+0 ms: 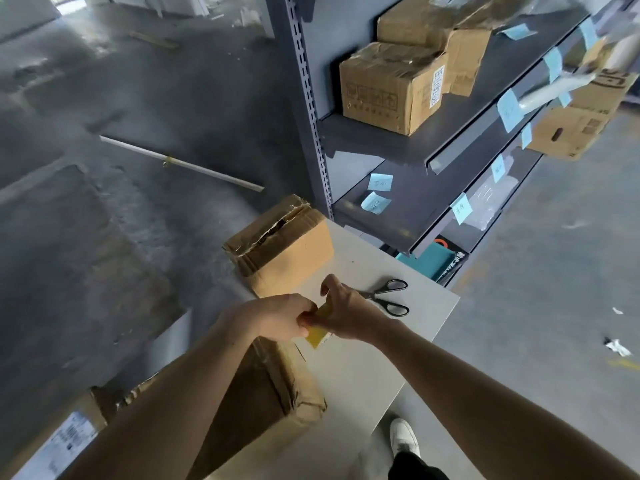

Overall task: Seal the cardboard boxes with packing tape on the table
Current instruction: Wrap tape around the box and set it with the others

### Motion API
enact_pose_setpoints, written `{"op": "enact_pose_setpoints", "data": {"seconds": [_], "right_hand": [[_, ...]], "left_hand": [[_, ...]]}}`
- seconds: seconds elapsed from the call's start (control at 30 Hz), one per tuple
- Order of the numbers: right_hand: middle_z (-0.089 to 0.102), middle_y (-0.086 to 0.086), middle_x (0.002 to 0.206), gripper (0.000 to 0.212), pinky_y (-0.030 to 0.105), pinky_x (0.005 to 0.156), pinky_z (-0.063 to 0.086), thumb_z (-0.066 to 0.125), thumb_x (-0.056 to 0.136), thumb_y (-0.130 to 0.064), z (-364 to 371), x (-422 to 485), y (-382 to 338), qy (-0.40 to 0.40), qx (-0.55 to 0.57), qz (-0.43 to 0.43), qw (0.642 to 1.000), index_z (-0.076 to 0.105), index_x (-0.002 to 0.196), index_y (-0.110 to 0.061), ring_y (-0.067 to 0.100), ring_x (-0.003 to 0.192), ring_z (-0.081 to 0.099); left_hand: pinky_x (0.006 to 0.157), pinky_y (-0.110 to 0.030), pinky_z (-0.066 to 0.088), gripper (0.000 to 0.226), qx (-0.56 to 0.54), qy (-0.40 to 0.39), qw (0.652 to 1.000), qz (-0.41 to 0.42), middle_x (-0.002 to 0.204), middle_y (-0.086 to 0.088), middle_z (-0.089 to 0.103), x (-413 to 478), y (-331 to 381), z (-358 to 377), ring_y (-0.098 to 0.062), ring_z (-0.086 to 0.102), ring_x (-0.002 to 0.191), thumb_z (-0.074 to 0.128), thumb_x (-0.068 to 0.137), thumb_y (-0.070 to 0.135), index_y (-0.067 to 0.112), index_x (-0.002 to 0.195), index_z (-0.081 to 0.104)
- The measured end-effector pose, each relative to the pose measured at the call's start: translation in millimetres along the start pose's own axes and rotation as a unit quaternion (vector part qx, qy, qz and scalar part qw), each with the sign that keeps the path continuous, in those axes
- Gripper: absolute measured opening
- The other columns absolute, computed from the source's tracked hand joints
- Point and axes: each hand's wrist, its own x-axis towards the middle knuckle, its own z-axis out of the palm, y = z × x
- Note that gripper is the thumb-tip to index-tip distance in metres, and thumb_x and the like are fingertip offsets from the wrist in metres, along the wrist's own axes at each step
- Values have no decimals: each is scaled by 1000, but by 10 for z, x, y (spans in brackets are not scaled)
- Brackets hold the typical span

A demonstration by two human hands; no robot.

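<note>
- Your cardboard boxes (287, 251) look matt brown, creased, with torn edges.
- Your table (363, 368) is smooth, matt pale grey.
- Your scissors (374, 294): black plastic handles, metal blades.
- Your tape (316, 336) looks smooth and yellow.

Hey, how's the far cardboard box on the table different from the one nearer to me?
The far box shows its top seam gaping, with torn flaps; the near box shows no open seam from here. The far box stands in full view; the near box is partly hidden by the left forearm. Both are worn brown cardboard on the grey table.
</note>
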Motion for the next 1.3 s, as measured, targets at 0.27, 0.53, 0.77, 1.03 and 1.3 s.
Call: {"op": "enact_pose_setpoints", "data": {"seconds": [0.27, 0.53, 0.77, 1.03, 1.3], "right_hand": [[57, -4, 113, 72, 41, 81, 59, 71, 72, -69, -200, 433, 115, -25, 18, -46, 998, 39, 124, -32, 18, 94, 60], [57, -1, 131, 76, 38, 94, 52, 40, 79, -86, -358, 514, 563, -49, 109, -55, 991, 43, 130, -30, 18, 117, 58], [43, 8, 138, 69, 45, 106, 39, 59, 86, -65, -266, 408, 1369, 15, -202, -14, 979, 41, 134, -19, 29, 131, 37], [50, 19, 128, 76, 47, 92, 54, 86, 69, -43, 7, 179, 1663, 118, -253, 13, 960, 55, 131, -13, 38, 118, 50], [61, 14, 109, 57, 42, 73, 56, 90, 64, -18, 22, 204, 1565, 147, -299, -1, 943, 67, 115, -7, 31, 93, 61]], "left_hand": [[76, -29, 47, 9, -74, 30, 997, -20, 91, 9, 60, 221, -73, -161, -7, 60, 86, 59, 94, 31, 29, 100, 52], [82, -33, 51, 13, -142, 17, 989, -22, 90, 9, 70, 346, -139, -144, -15, 67, 89, 63, 92, 28, 20, 101, 58], [99, -38, 49, 12, -203, -11, 978, -34, 106, 9, 70, 423, -255, -102, -7, 66, 100, 67, 91, 28, 29, 101, 61], [102, -43, 48, 18, -269, -19, 963, -20, 105, 9, 75, 427, -298, -79, -8, 69, 102, 66, 91, 21, 24, 110, 64], [104, -45, 47, 21, -290, -17, 957, -21, 107, 8, 74, 424, -317, -60, -9, 68, 104, 66, 91, 19, 25, 111, 64]]}}
